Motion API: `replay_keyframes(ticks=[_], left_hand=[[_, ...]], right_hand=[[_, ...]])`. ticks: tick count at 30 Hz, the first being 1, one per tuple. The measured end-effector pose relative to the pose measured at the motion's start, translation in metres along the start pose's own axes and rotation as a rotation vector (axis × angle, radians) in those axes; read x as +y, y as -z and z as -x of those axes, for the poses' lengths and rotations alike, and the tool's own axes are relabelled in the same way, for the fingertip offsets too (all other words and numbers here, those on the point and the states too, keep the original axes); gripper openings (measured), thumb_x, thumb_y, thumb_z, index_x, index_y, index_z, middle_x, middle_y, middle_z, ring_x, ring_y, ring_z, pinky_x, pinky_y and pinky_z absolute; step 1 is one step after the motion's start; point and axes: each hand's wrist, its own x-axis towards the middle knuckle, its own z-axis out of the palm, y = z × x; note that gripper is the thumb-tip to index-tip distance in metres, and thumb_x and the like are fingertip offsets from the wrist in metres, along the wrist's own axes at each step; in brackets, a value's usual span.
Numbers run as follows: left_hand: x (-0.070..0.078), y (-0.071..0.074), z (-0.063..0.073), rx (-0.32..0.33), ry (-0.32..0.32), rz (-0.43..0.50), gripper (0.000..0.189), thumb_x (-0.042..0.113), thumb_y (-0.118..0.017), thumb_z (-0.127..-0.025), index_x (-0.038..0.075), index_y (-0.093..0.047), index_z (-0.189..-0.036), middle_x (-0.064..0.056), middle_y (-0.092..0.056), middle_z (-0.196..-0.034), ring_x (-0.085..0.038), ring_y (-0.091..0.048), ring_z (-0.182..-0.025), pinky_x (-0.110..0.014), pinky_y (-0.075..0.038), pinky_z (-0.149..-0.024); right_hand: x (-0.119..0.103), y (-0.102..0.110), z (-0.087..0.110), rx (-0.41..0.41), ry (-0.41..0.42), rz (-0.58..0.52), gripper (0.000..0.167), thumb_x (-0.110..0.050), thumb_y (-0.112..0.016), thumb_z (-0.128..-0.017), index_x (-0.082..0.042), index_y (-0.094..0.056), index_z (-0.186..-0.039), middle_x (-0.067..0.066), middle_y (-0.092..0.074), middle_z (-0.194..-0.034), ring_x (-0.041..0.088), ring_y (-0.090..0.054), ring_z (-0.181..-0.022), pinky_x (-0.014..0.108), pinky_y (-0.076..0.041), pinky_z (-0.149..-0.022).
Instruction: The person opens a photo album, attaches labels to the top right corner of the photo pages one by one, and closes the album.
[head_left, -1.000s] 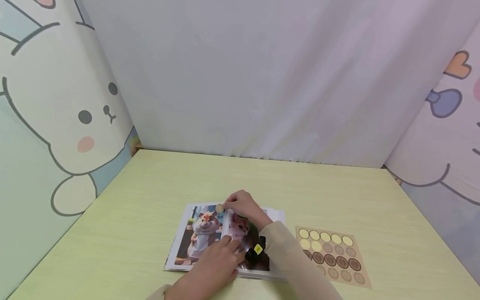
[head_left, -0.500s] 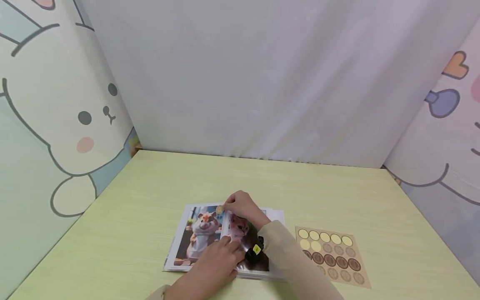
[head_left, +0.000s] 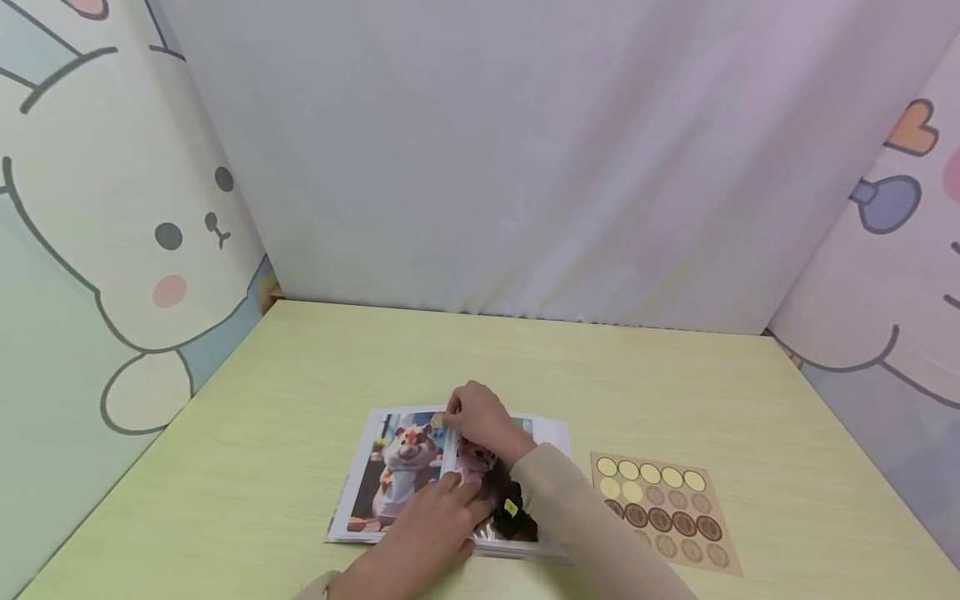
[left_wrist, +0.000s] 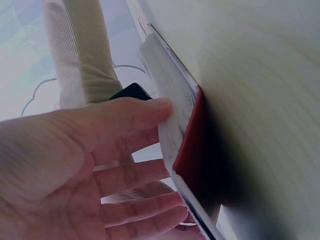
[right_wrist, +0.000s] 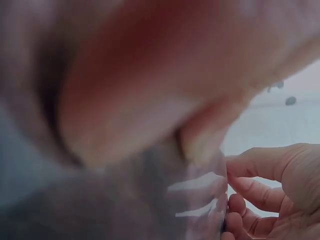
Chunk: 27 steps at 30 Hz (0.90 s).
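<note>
An open photo album (head_left: 349, 490) lies on the table, with a hamster picture (head_left: 405, 467) on its left page and a cat picture (head_left: 476, 454) on its right. At the hamster picture's top right corner, my right hand (head_left: 480, 421) pinches the edge of a round tan sticker (head_left: 438, 420). My left hand (head_left: 435, 521) rests across the lower middle of the album, fingers stretched out. In the left wrist view its thumb (left_wrist: 145, 112) lies against the stacked page edges (left_wrist: 172, 95), above a red cover (left_wrist: 192, 132). Blurred fingers (right_wrist: 140, 105) fill the right wrist view.
To the album's right lies a brown sheet (head_left: 667, 510) with rows of round cream, tan and dark brown stickers. A black device (head_left: 510, 510) with a yellow mark sits at the right wrist. A pale curtain (head_left: 480, 167) stands behind the table (head_left: 390, 350).
The round sticker has come slightly down towards the hamster picture's corner. My right hand has shifted and turned a little, covering more of the cat picture. The left hand stays put.
</note>
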Motion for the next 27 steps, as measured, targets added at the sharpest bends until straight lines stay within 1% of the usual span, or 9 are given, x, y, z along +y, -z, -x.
replay_keyframes(ticks=[5, 11, 15, 18, 21, 24, 27], left_hand=[[0.0, 0.0, 0.0, 0.0, 0.005, 0.01, 0.032, 0.031, -0.076, -0.071, 0.024, -0.068, -0.101, 0.005, -0.063, -0.102, -0.016, -0.055, -0.087, -0.024, -0.048, -0.066], [0.0, 0.0, 0.0, 0.006, 0.005, 0.01, 0.031, 0.03, -0.076, -0.07, 0.024, -0.067, -0.1, 0.005, -0.062, -0.102, -0.016, -0.054, -0.086, -0.024, -0.048, -0.065], [0.0, 0.0, 0.0, 0.013, 0.008, 0.01, 0.03, 0.029, -0.076, -0.07, 0.024, -0.068, -0.098, 0.005, -0.062, -0.102, -0.016, -0.054, -0.085, -0.024, -0.048, -0.064], [0.001, 0.0, -0.001, 0.011, 0.008, 0.012, 0.029, 0.028, -0.076, -0.07, 0.024, -0.068, -0.098, 0.004, -0.062, -0.102, -0.016, -0.055, -0.086, -0.024, -0.048, -0.065], [0.001, 0.001, -0.001, -0.006, 0.01, 0.017, 0.029, 0.029, -0.075, -0.071, 0.023, -0.068, -0.098, 0.004, -0.063, -0.103, -0.017, -0.055, -0.088, -0.025, -0.049, -0.068], [0.001, 0.002, -0.001, -0.029, 0.015, 0.023, 0.03, 0.03, -0.075, -0.072, 0.024, -0.068, -0.1, 0.003, -0.063, -0.106, -0.017, -0.056, -0.091, -0.026, -0.05, -0.071], [0.001, 0.002, -0.002, -0.042, 0.02, 0.03, 0.031, 0.031, -0.075, -0.072, 0.024, -0.068, -0.101, 0.003, -0.063, -0.107, -0.018, -0.057, -0.092, -0.027, -0.051, -0.071]], right_hand=[[-0.002, 0.001, -0.001, -0.013, 0.032, 0.08, 0.015, -0.017, -0.063, -0.086, -0.01, -0.063, -0.073, 0.002, -0.051, -0.079, 0.014, -0.046, -0.067, 0.024, -0.041, -0.055], [-0.006, 0.002, -0.002, -0.044, 0.041, 0.169, 0.016, -0.021, -0.064, -0.087, -0.01, -0.061, -0.076, 0.001, -0.051, -0.077, 0.013, -0.045, -0.067, 0.023, -0.041, -0.056], [-0.01, 0.002, 0.0, -0.058, 0.045, 0.215, 0.015, -0.02, -0.063, -0.088, -0.011, -0.057, -0.077, 0.001, -0.048, -0.076, 0.014, -0.044, -0.067, 0.025, -0.04, -0.058], [-0.012, 0.002, 0.001, -0.053, 0.058, 0.282, 0.016, -0.021, -0.062, -0.088, -0.011, -0.056, -0.077, 0.001, -0.047, -0.075, 0.014, -0.044, -0.067, 0.026, -0.04, -0.059], [-0.013, 0.002, 0.002, -0.039, 0.077, 0.361, 0.017, -0.024, -0.062, -0.089, -0.012, -0.056, -0.079, 0.001, -0.048, -0.075, 0.014, -0.044, -0.067, 0.027, -0.041, -0.061], [-0.014, 0.002, 0.004, -0.015, 0.085, 0.42, 0.017, -0.029, -0.062, -0.089, -0.013, -0.056, -0.086, 0.001, -0.049, -0.079, 0.016, -0.044, -0.071, 0.03, -0.039, -0.066], [-0.013, 0.001, 0.005, 0.003, 0.098, 0.458, 0.019, -0.034, -0.061, -0.089, -0.016, -0.055, -0.091, 0.001, -0.049, -0.083, 0.018, -0.042, -0.074, 0.033, -0.035, -0.07]])
